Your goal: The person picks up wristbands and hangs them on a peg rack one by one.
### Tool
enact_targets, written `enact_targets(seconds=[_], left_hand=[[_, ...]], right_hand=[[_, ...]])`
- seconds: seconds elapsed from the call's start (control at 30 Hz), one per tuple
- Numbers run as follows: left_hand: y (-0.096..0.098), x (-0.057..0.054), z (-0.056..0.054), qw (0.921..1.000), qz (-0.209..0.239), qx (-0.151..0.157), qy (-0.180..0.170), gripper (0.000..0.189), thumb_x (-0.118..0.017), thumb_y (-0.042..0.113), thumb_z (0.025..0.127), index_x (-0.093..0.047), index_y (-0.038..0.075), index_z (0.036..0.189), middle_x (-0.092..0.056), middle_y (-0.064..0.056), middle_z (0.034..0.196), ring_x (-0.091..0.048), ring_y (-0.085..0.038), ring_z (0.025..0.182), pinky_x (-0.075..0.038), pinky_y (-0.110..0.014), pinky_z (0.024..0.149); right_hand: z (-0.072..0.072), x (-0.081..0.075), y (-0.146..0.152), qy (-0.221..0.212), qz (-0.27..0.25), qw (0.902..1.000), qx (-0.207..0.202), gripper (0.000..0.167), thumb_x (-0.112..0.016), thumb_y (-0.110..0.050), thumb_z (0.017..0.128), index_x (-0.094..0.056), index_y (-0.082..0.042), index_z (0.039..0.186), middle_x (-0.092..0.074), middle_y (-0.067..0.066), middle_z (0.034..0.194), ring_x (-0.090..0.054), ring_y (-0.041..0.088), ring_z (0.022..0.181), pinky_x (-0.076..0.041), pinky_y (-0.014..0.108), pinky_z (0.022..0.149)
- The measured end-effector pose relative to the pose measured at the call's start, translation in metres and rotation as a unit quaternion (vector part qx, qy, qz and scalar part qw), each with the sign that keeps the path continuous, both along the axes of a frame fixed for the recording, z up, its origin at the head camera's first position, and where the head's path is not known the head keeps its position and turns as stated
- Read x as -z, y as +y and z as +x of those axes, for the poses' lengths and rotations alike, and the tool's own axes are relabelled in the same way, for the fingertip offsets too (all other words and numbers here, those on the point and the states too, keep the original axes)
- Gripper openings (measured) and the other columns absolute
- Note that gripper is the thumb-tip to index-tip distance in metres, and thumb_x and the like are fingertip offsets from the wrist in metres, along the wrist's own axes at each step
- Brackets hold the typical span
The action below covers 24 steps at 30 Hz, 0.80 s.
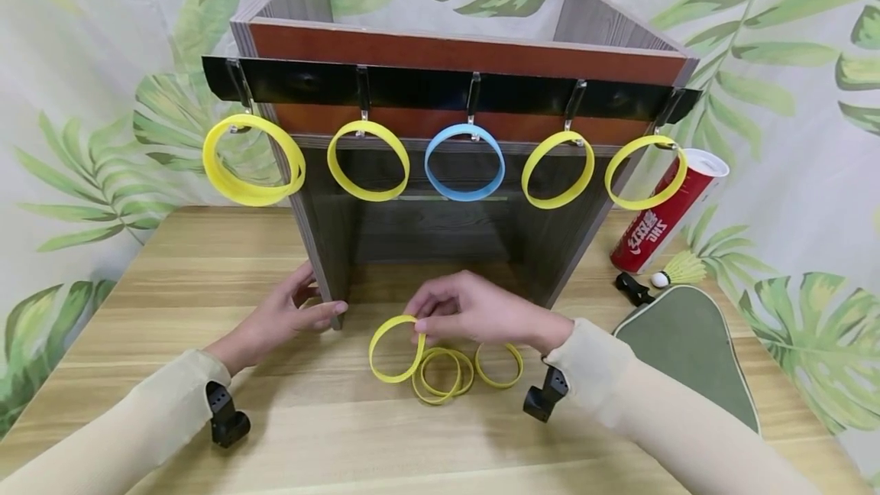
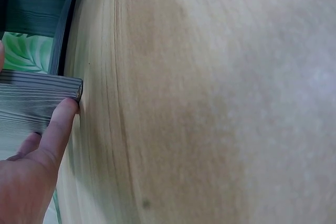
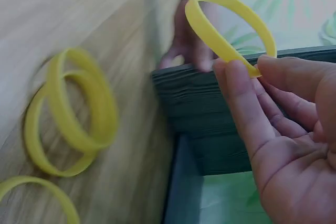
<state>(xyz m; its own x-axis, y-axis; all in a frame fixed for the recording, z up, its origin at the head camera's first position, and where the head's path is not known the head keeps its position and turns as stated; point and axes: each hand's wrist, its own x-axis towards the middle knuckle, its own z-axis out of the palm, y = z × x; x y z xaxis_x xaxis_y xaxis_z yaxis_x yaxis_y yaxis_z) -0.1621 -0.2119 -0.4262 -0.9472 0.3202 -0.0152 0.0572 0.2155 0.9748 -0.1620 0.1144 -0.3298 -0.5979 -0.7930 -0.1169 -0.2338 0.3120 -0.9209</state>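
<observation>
My right hand pinches a yellow silicone wristband between thumb and fingers, just in front of a grey wooden stand. In the right wrist view, this wristband tilts up from the fingertips. Several yellow wristbands lie on the table below it, some overlapping. My left hand touches the lower front end of the stand's left panel. One extended finger lies against that panel's edge in the left wrist view. Above, yellow wristbands and a blue wristband hang from metal hooks.
A black strip carrying the hooks runs across the stand's red-brown crossboard. To the right are a red tube, a shuttlecock, a black strap and a green case. A leaf-patterned cloth forms the backdrop.
</observation>
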Motion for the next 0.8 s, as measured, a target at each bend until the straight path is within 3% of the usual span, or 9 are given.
enact_targets(seconds=[0.1, 0.23, 0.33, 0.53, 0.7, 0.8], left_hand=[[-0.001, 0.0, 0.0, 1.0, 0.005, 0.003, -0.005, 0.081, -0.072, 0.015, 0.1, -0.027, 0.023, 0.166, -0.043, -0.025, 0.155, -0.054, -0.02, 0.126, -0.065, -0.037, 0.085], [-0.002, 0.0, 0.0, 1.0, 0.005, 0.001, -0.007, 0.081, -0.073, 0.015, 0.1, -0.028, 0.024, 0.166, -0.043, -0.025, 0.156, -0.055, -0.012, 0.124, -0.065, -0.037, 0.086], [-0.001, 0.001, 0.001, 1.0, 0.0, -0.003, -0.003, 0.078, -0.074, 0.016, 0.099, -0.031, 0.021, 0.164, -0.046, -0.024, 0.154, -0.058, -0.013, 0.123, -0.065, -0.038, 0.085], [0.001, 0.005, -0.001, 1.0, -0.008, -0.005, 0.001, 0.073, -0.075, 0.017, 0.098, -0.037, 0.021, 0.161, -0.054, -0.013, 0.145, -0.06, -0.013, 0.119, -0.065, -0.038, 0.084], [0.001, 0.004, -0.002, 1.0, 0.001, -0.002, -0.009, 0.078, -0.075, 0.016, 0.099, -0.033, 0.028, 0.164, -0.047, -0.018, 0.151, -0.058, -0.012, 0.121, -0.065, -0.038, 0.086], [0.001, 0.003, -0.002, 0.9999, 0.005, -0.002, -0.01, 0.08, -0.074, 0.016, 0.099, -0.031, 0.026, 0.165, -0.046, -0.021, 0.151, -0.057, -0.02, 0.125, -0.065, -0.038, 0.086]], right_hand=[[0.006, -0.015, 0.005, -0.037, -0.031, 0.9987, 0.019, 0.023, -0.068, -0.003, 0.1, -0.067, 0.004, 0.122, -0.077, 0.025, 0.113, -0.077, 0.018, 0.097, -0.064, 0.033, 0.092], [0.014, -0.032, 0.007, -0.056, -0.062, 0.9951, 0.052, 0.023, -0.069, -0.004, 0.1, -0.066, 0.002, 0.122, -0.078, 0.022, 0.112, -0.077, 0.016, 0.097, -0.064, 0.036, 0.094], [0.02, -0.045, 0.006, -0.054, -0.085, 0.9915, 0.083, 0.022, -0.07, -0.004, 0.099, -0.067, 0.0, 0.121, -0.079, 0.017, 0.112, -0.077, 0.016, 0.099, -0.064, 0.036, 0.094], [0.03, -0.069, 0.003, -0.057, -0.158, 0.9779, 0.125, 0.022, -0.068, 0.002, 0.099, -0.064, 0.003, 0.12, -0.078, 0.018, 0.116, -0.077, 0.022, 0.109, -0.063, 0.04, 0.096], [0.036, -0.086, -0.002, -0.039, -0.207, 0.9682, 0.136, 0.017, -0.064, 0.003, 0.101, -0.061, 0.002, 0.117, -0.077, 0.018, 0.117, -0.076, 0.025, 0.113, -0.062, 0.039, 0.099], [0.038, -0.096, -0.007, -0.025, -0.24, 0.9589, 0.149, 0.016, -0.063, 0.004, 0.101, -0.061, 0.0, 0.117, -0.078, 0.018, 0.118, -0.075, 0.026, 0.115, -0.061, 0.038, 0.1]])
